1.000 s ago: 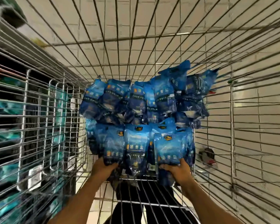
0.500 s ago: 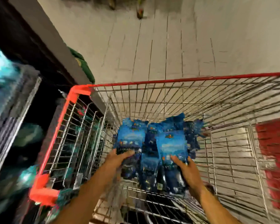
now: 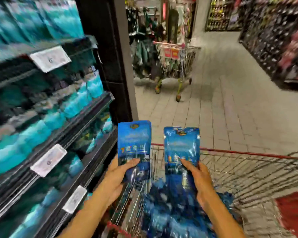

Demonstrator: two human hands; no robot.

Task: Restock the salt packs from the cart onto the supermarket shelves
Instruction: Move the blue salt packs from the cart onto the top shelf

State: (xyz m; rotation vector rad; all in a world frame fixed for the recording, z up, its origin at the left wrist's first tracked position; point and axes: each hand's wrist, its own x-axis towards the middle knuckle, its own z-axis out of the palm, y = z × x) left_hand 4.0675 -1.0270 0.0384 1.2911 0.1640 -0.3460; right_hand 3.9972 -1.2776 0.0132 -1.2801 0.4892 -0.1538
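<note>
Second trolley (image 3: 175, 63) ahead of me, parked mid-aisle on the grey tiled floor (image 3: 230, 103); wire basket, red/orange signs on its front, green-ish wheels. Just left of that trolley: a rack of hanging goods (image 3: 141, 40), dark & green, too blurred to ID. Behind the trolley, a pale pillar (image 3: 200, 12). Right of the trolley, well apart, a long display of dark & pink items (image 3: 282, 36) runs along the aisle. Far back, beyond the trolley, another display w/ yellow-green stock (image 3: 220, 12).
</note>
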